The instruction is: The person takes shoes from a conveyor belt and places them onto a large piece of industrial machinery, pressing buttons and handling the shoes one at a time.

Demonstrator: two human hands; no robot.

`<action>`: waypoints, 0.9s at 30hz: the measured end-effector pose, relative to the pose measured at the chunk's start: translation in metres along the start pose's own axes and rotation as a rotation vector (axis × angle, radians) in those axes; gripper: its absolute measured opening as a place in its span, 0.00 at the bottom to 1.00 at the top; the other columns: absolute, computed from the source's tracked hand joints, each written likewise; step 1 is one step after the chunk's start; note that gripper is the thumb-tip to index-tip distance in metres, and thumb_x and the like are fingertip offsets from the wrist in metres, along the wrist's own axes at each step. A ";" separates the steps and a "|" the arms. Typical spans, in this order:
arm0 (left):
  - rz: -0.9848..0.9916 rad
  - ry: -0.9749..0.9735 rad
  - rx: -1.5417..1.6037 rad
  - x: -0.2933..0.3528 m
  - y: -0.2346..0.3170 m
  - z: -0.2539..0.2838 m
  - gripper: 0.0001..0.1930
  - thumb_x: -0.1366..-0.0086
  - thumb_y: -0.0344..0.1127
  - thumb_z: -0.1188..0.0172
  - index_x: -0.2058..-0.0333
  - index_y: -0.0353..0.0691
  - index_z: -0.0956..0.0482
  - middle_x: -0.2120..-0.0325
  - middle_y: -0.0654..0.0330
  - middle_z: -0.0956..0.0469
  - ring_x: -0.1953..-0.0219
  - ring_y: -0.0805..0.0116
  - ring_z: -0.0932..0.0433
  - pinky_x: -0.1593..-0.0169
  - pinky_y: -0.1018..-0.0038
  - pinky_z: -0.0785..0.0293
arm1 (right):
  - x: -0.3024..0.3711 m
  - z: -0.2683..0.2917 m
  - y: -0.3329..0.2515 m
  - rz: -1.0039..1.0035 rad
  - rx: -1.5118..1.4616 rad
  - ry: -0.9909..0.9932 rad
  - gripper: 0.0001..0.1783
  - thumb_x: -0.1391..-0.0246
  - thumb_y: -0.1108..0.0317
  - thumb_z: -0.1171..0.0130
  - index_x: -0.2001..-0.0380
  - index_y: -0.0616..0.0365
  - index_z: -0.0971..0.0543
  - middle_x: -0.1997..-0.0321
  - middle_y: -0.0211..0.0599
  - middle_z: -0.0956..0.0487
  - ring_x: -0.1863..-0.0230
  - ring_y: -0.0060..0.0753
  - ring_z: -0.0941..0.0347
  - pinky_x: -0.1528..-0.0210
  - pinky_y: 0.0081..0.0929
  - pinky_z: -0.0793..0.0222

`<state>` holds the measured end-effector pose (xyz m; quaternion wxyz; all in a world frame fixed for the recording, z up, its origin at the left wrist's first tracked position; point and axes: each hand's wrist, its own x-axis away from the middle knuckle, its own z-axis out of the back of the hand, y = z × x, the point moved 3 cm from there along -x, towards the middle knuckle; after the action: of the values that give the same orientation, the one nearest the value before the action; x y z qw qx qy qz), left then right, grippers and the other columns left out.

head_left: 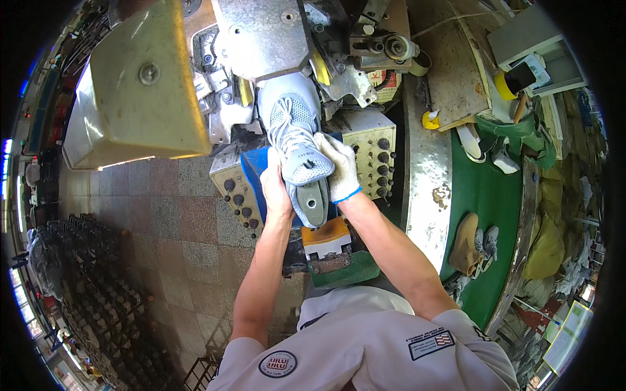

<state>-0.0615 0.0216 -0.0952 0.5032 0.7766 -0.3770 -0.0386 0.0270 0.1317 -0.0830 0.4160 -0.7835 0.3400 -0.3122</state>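
A light grey mesh sneaker (293,130) with white laces sits on a grey shoe last (310,203), whose heel end shows a round hole. Its toe points away from me, close under a metal plate (261,39) of a machine. My bare left hand (276,187) is closed on the left side of the heel. On the right side, my right hand (339,168), in a white knit glove with a blue cuff, grips the same sneaker. The fingers of both hands are partly hidden by the shoe. Yellow pads (320,68) flank the toe.
A large yellowish machine cover (140,85) juts out at left. Boxes with black knobs (383,156) stand on both sides, and an orange block (326,236) is below the shoe. At right, a green bench (450,260) holds a tan boot (464,244) and other shoes. Dark racks (98,293) stand left.
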 end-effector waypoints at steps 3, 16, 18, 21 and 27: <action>0.003 -0.005 0.012 -0.002 0.002 -0.001 0.25 0.21 0.50 0.55 0.54 0.33 0.19 0.60 0.60 0.18 0.59 0.74 0.22 0.52 0.74 0.26 | -0.007 0.005 0.012 -0.073 -0.139 -0.040 0.14 0.32 0.63 0.41 0.58 0.65 0.16 0.63 0.26 0.18 0.65 0.15 0.28 0.61 0.20 0.30; -0.072 -0.046 -0.094 -0.008 0.000 0.000 0.29 0.21 0.54 0.57 0.54 0.30 0.18 0.61 0.59 0.17 0.60 0.73 0.22 0.54 0.73 0.26 | -0.002 -0.013 -0.020 0.052 0.156 0.038 0.18 0.31 0.59 0.44 0.71 0.60 0.20 0.75 0.23 0.26 0.72 0.15 0.36 0.69 0.22 0.38; -0.048 -0.047 -0.123 -0.004 0.001 0.002 0.30 0.20 0.55 0.58 0.54 0.31 0.19 0.62 0.60 0.17 0.61 0.73 0.22 0.54 0.73 0.26 | 0.000 -0.005 -0.010 0.090 0.222 0.005 0.17 0.32 0.57 0.42 0.68 0.60 0.19 0.71 0.22 0.24 0.70 0.15 0.33 0.67 0.22 0.36; -0.118 -0.016 -0.367 -0.010 0.004 0.018 0.31 0.21 0.56 0.57 0.52 0.30 0.19 0.63 0.62 0.18 0.63 0.73 0.22 0.54 0.75 0.27 | 0.001 -0.003 -0.007 -0.101 -0.007 -0.055 0.16 0.32 0.57 0.42 0.58 0.62 0.17 0.63 0.24 0.19 0.64 0.19 0.27 0.60 0.21 0.30; -0.142 0.196 -0.423 0.052 0.025 0.034 0.27 0.22 0.50 0.51 0.43 0.29 0.23 0.57 0.55 0.18 0.60 0.72 0.21 0.54 0.73 0.24 | 0.053 0.075 -0.020 0.039 0.211 0.048 0.30 0.32 0.54 0.43 0.40 0.71 0.27 0.45 0.51 0.19 0.48 0.38 0.19 0.51 0.34 0.19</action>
<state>-0.0532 -0.0413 -0.0746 0.6849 0.6786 -0.2542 -0.0764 0.1204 0.1311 -0.0895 0.4940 -0.7208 0.3303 -0.3569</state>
